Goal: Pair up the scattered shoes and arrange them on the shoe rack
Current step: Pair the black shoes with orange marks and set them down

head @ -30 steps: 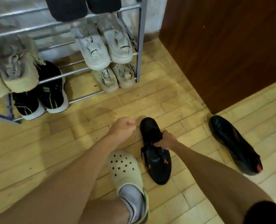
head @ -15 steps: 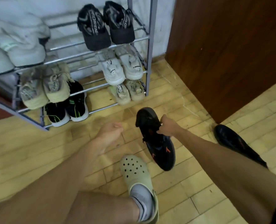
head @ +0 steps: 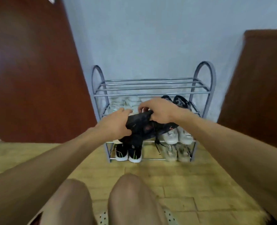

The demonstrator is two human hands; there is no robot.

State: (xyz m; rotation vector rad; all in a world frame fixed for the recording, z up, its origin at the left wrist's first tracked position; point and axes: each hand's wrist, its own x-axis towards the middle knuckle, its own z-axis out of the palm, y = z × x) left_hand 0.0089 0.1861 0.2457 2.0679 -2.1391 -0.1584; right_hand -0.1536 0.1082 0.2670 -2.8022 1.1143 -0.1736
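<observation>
With both hands on it, you hold the black shoe (head: pixel 144 127) in front of the shoe rack (head: pixel 150 90): left hand (head: pixel 115 123) cupped at one end, right hand (head: pixel 160 111) pinching its collar. Pairs fill the lower tiers; the top tier is bare. Motion blur hides its mate and the white pair (head: pixel 128 103) behind.

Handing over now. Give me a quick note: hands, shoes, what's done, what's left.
Left hand and right hand both grip the black shoes, held in front of the rack; motion blur hides whether it is one shoe or two.
Top shelf is bare.
Done: lower shelves hold pairs, including black-and-white sneakers and white sneakers.
Left: set the held black footwear down, likely on the top shelf.
</observation>
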